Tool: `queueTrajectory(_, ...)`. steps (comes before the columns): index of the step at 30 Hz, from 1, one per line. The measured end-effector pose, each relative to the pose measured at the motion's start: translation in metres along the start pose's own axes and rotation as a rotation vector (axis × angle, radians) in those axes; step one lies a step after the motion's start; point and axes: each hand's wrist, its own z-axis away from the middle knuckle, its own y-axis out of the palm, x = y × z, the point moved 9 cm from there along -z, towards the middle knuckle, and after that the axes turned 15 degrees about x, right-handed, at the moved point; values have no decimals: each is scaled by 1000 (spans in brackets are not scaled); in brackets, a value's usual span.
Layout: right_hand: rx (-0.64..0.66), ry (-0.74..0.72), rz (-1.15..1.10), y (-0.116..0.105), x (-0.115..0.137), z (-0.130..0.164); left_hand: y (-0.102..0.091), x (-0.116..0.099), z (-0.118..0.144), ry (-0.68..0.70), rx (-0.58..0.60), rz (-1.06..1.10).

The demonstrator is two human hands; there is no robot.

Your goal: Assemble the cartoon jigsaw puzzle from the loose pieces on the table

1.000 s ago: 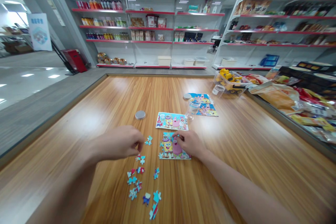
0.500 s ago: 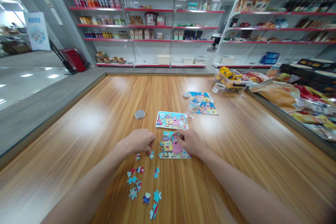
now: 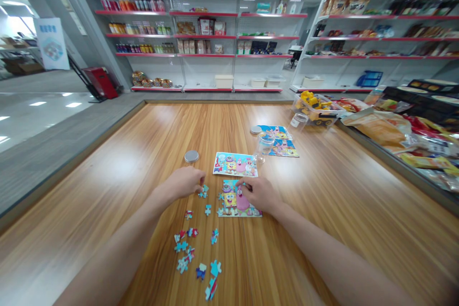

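Note:
A partly assembled cartoon jigsaw puzzle (image 3: 231, 201) lies in front of me, its upper right covered by my right hand (image 3: 258, 192). The fingers of that hand are bent together on the puzzle's upper part; whether a loose piece is under them is hidden. To the left, my left hand (image 3: 186, 182) is closed, fingertips at a blue jigsaw piece (image 3: 203, 192). Another blue piece (image 3: 208, 210) lies just below it. Several loose pieces (image 3: 182, 246) are scattered nearer to me. Above the puzzle lies a matching picture sheet (image 3: 234, 164).
A round metal lid (image 3: 191, 156) lies left of the sheet. Clear jars (image 3: 264, 146) stand near a second cartoon picture (image 3: 285, 148) and another lid (image 3: 256, 129). Farther right are a bin of yellow toy vehicles (image 3: 317, 107) and packaged snacks (image 3: 380, 126). Stocked shelves line the back.
My left hand has moved up and slightly left, away from the lower blue piece, and another blue piece now shows at its fingertips. My right hand stays on the puzzle.

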Motion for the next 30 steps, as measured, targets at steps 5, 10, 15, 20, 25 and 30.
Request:
queueTrajectory(5, 8, 4, 0, 0, 0, 1, 6, 0, -3, 14, 18, 0)
queueTrajectory(10, 2, -8, -5, -1, 1, 0, 8, 0, -3, 6, 19, -10)
queueTrajectory(15, 2, -13, -6, -1, 2, 1, 13, 2, -6, -16, 50, -15)
queueTrajectory(20, 7, 2, -8, 0, 1, 1, 14, 7, 0, -55, 109, -57)
queueTrajectory(25, 11, -8, -5, 0, 2, 0, 10, 7, 10, -96, 126, -92)
queueTrajectory(30, 15, -6, -6, -1, 3, 1, 16, 0, 5, -91, 125, -96)
